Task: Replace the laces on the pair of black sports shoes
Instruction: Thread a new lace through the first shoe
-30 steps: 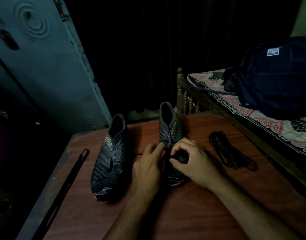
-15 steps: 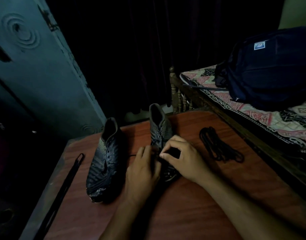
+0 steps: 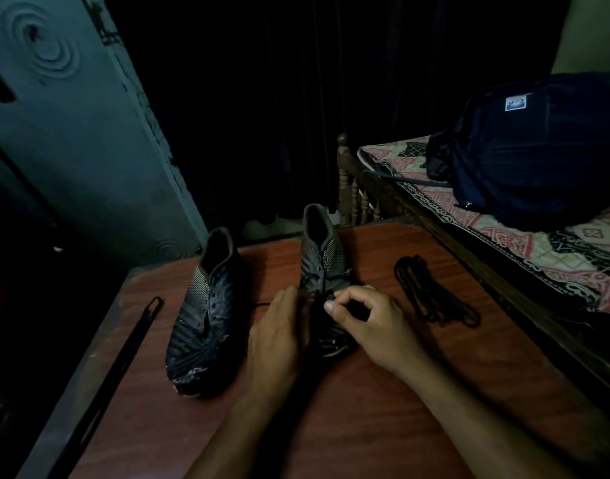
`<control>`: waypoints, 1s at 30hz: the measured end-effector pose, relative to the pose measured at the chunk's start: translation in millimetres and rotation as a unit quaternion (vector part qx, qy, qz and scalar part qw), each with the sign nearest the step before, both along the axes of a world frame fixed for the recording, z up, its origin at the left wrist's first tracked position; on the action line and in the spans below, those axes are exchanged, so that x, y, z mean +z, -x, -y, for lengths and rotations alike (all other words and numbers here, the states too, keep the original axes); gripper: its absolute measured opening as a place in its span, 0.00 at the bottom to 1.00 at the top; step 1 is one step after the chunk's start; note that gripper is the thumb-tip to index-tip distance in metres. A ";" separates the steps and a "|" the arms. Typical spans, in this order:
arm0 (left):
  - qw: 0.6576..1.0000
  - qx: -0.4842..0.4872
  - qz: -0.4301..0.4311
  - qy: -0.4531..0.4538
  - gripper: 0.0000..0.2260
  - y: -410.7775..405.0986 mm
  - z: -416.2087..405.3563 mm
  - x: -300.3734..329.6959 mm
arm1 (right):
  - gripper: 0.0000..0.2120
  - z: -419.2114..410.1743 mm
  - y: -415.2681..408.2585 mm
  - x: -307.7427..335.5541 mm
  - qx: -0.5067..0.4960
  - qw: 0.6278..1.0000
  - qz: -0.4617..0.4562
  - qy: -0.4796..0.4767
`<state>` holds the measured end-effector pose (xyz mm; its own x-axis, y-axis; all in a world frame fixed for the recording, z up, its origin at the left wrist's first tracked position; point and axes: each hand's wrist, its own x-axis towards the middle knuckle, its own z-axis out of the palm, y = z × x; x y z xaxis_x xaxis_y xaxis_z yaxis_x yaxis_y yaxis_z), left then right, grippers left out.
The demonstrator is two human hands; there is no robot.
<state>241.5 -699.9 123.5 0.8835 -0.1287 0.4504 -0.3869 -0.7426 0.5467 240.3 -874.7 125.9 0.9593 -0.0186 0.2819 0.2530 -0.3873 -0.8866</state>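
The right shoe [image 3: 322, 271] is sitting on the worktop [image 3: 365, 426]. The right hand [image 3: 372, 323] is pinching its lace to work it through a hole. The left hand [image 3: 279, 340] is holding the shoe's side, keeping it steady. Spare laces [image 3: 435, 295] are lying right of the shoe, and the other shoe [image 3: 206, 316] left.

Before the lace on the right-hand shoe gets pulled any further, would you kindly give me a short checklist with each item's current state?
1. Right hand pinches the lace at the eyelets: ok.
2. Left hand steadies the right-hand shoe: ok.
3. Lace free of the lower eyelets: cannot tell, too dark.
4. Coiled black lace within reach on the table: ok.
5. Left-hand shoe clear of the working shoe: ok.
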 end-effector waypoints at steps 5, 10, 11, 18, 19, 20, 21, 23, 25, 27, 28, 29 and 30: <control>0.977 -0.088 -0.067 0.181 0.05 0.5 -7.5 6.4 | 0.16 -3.4 2.6 10.9 -0.023 0.999 -0.020 -0.043; 0.933 -0.207 -0.168 0.243 0.04 -5.9 -19.1 8.6 | 0.14 -4.5 -1.8 6.7 -0.030 0.999 -0.033 0.013; 0.932 -0.226 -0.165 0.232 0.03 -6.8 -19.5 7.7 | 0.12 -4.2 -3.5 2.6 -0.038 0.998 -0.020 0.045; 0.938 -0.189 -0.179 0.231 0.12 -5.8 -18.0 7.9 | 0.03 2.9 -3.7 -0.2 0.017 0.997 0.021 0.077; 0.938 -0.173 -0.183 0.238 0.13 -4.2 -16.2 9.1 | 0.03 4.8 -2.6 0.9 0.040 0.996 0.021 0.076; 0.938 -0.157 -0.184 0.248 0.14 -2.7 -13.9 10.1 | 0.03 6.8 -1.2 2.6 0.063 0.995 0.018 0.075; 0.937 -0.146 -0.183 0.260 0.14 -1.8 -11.3 11.2 | 0.02 8.3 -0.2 4.3 0.083 0.994 0.014 0.074; 0.934 -0.139 -0.180 0.277 0.16 -2.7 -7.6 11.4 | 0.04 9.9 0.6 5.5 0.115 0.990 0.016 0.080; 0.938 -0.133 -0.169 0.272 0.12 -5.5 -6.8 9.1 | 0.06 9.0 0.4 5.0 0.134 0.986 0.024 0.097; 0.947 -0.131 -0.160 0.248 0.09 -10.2 -7.9 4.8 | 0.06 8.3 -0.6 4.0 0.142 0.982 0.032 0.117; 0.947 -0.134 -0.162 0.242 0.09 -11.7 -8.4 3.5 | 0.07 8.5 -1.1 3.4 0.145 0.981 0.032 0.124; 0.944 -0.140 -0.170 0.245 0.09 -12.8 -9.1 2.6 | 0.08 9.4 -1.7 2.5 0.149 0.980 0.031 0.125; 0.941 -0.146 -0.178 0.249 0.09 -13.8 -9.2 2.3 | 0.08 10.4 -2.0 2.1 0.150 0.981 0.029 0.119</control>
